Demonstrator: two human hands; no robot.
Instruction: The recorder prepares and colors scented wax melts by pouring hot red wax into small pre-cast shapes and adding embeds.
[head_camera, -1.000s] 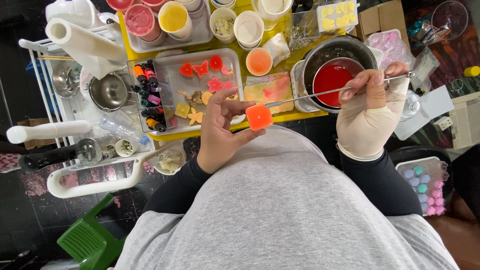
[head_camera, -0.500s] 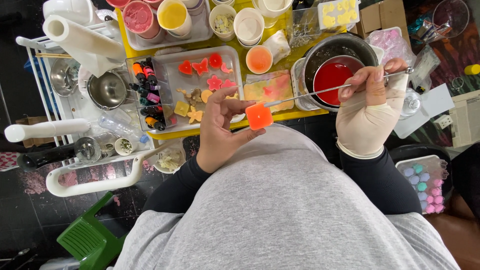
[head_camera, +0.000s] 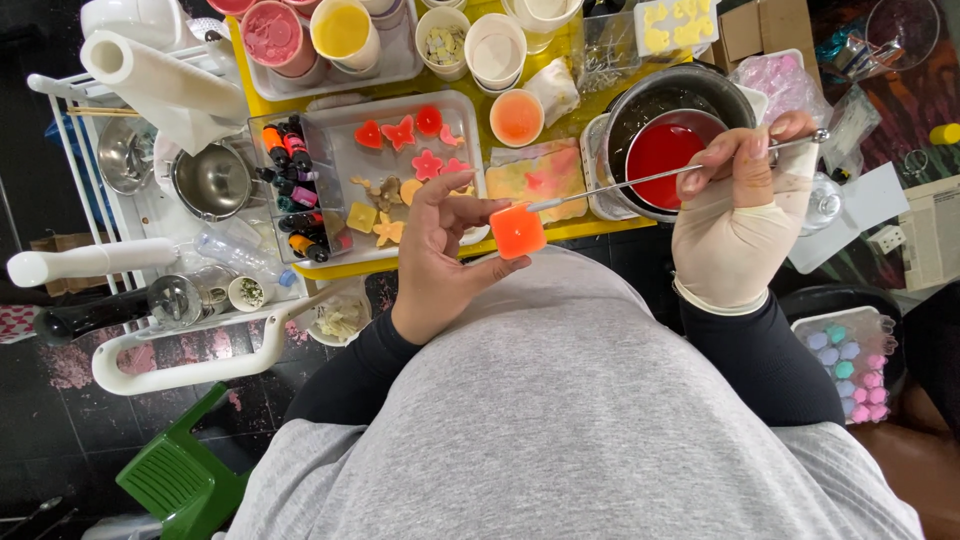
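Observation:
My left hand (head_camera: 441, 255) pinches a small orange-red cube-shaped piece (head_camera: 517, 231) between thumb and fingers, held above my grey shirt at the table's near edge. My right hand (head_camera: 735, 215), in a pale glove, grips a long thin metal rod (head_camera: 672, 172) whose tip touches the top of the orange piece. A metal pot holding a bowl of red liquid (head_camera: 662, 152) sits just beyond my right hand. A white tray (head_camera: 468, 105) with red heart, butterfly and flower shapes and yellow pieces lies behind my left hand.
Cups of pink, yellow and orange liquid (head_camera: 342, 30) stand on the yellow table. A rack of small dye bottles (head_camera: 295, 190), a metal bowl (head_camera: 212, 180) and a paper roll (head_camera: 165, 80) sit left on a white cart. A green stool (head_camera: 170, 480) is below.
Both hands hold nearly the same pose; the rod tip stays on the orange piece, with only a slight shift of the hands.

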